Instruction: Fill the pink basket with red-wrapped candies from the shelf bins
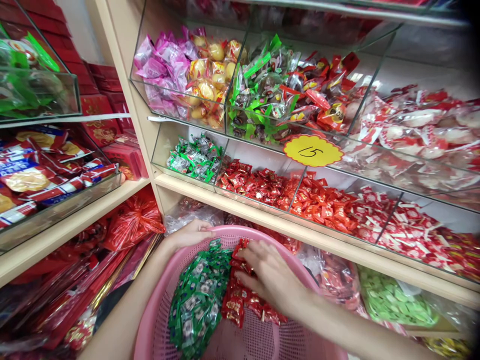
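A pink plastic basket stands below the lower shelf. My left hand grips its far rim at the left, fingers curled over the edge. Green-wrapped candies are heaped in the basket's left half. Beside them, to the right, lie red-wrapped candies. Over the red candies is my right hand, fingers apart and bent downward, touching or just above them; its fingertips are slightly blurred, and no candy is seen in its grasp.
Ahead, clear bins hold red candies, green-and-silver candies and larger packets. A yellow tag reads 15. The wooden shelf edge runs just above the basket. Packaged biscuits fill a bin at the left. Bagged green sweets lie low right.
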Available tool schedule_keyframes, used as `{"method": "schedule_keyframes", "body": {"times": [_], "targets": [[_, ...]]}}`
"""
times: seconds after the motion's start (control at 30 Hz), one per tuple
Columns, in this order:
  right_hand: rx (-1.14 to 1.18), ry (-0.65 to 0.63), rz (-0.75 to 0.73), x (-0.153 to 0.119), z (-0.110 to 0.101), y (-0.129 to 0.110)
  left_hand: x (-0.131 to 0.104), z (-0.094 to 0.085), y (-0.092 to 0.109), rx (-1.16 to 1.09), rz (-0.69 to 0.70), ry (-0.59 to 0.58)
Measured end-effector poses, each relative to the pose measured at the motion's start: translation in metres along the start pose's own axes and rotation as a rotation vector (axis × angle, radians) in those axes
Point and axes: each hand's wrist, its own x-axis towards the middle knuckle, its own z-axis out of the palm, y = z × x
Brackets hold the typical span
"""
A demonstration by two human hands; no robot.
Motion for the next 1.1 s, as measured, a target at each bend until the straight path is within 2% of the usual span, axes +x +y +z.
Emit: {"method": "schedule_keyframes", "body": {"times": [0.13, 0.23, 0.33, 0.43, 0.57, 0.9, 1.0, 1.1], "targets": [[-0.102, 0.176, -0.003, 0.048, -0.046, 0.033, 0.002, -0.001, -0.002, -0.018, -0.011, 0.022], [-0.255, 0.161, -0.011, 0.09, -0.068, 0.065, 0.001, 0.0, -0.002, -0.028, -0.009, 0.016], [-0.388, 0.046, -0.046, 0.125, -0.068, 0.092, 0.0, 0.001, -0.001, -0.023, -0.015, 0.028], [-0.44, -0.06, -0.072, 0.147, -0.055, 0.108, -0.003, 0.0, 0.002, 0.006, -0.022, 0.047], [-0.461, -0.102, -0.071, 0.156, -0.042, 0.115, -0.005, -0.001, 0.006, 0.028, -0.025, 0.048], [-0.497, -0.059, -0.078, 0.155, -0.046, 0.117, -0.004, 0.0, 0.007, -0.024, -0.017, 0.02], [-0.338, -0.052, -0.082, 0.158, -0.046, 0.122, -0.004, 0.0, 0.009, -0.061, -0.008, -0.001], [-0.001, 0.027, -0.035, 0.162, -0.051, 0.128, -0.005, 0.0, 0.01, -0.071, -0.004, 0.007]]}}
